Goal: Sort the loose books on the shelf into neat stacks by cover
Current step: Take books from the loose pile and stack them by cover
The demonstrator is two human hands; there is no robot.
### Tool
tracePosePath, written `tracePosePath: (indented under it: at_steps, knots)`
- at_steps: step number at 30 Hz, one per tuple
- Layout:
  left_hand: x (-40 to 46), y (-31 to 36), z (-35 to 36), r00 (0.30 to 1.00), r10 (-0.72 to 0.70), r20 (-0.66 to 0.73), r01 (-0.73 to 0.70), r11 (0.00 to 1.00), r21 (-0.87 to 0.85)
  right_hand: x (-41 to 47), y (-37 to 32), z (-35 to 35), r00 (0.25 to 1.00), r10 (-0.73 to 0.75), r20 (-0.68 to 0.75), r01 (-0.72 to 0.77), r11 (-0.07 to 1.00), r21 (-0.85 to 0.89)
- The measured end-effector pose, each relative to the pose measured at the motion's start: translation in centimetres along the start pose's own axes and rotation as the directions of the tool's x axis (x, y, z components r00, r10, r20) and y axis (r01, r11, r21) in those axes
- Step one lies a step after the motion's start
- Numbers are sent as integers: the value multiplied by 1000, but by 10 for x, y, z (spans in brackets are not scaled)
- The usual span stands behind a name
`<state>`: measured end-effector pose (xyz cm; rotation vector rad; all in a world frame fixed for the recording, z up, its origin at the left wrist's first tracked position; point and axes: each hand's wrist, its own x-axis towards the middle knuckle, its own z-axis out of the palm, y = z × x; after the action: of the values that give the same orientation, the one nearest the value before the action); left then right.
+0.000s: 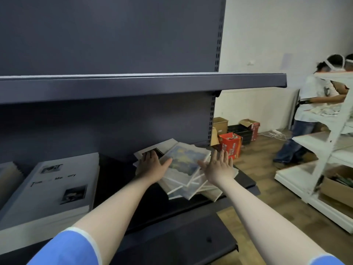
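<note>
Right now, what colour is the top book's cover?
Blue and yellow painting on the top book; head view.

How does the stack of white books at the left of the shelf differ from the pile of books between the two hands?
The white stack lies squared with its edges lined up; the pile is fanned out crooked. The white stack's top cover shows dark lettering and small photos; the pile's top cover shows a blue and yellow painting. No hand touches the white stack; the left hand rests on the pile. Both lie flat on the same dark shelf.
</note>
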<state>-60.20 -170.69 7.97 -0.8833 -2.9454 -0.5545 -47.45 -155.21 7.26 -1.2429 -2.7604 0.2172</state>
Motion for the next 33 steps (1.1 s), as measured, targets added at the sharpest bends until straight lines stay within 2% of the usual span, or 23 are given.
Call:
tracePosePath:
  at_steps: [5,8,11,15,19,25,29,33]
  knots:
    - [4,17,13,996,-40,82,39,999,20,5,15,10,999,-4,52,3,1000,30]
    - [4,24,11,998,-45,46,42,997,72,9,18,17,997,-18,72,14,998,66]
    - [5,28,3,995,-89,43,87,995,47,13,19,23,997,-25,71,17,994,111]
    - [5,24,-2,992,-109,68,115,989,-95,19,19,24,998,-47,46,42,993,107]
    - [4,17,-2,989,-145,35,150,959,-242,23,14,20,997,-79,9,78,993,85]
    - [0,12,-5,994,-102,-35,72,870,-487,26,-17,14,985,-159,-70,167,976,138]
    - [-3,-1,-11,989,-82,-122,-9,796,-605,23,-34,8,987,-129,-93,152,933,326]
    - [-4,-22,-16,974,-116,-193,-26,794,-607,15,-55,2,980,-150,-134,199,809,554]
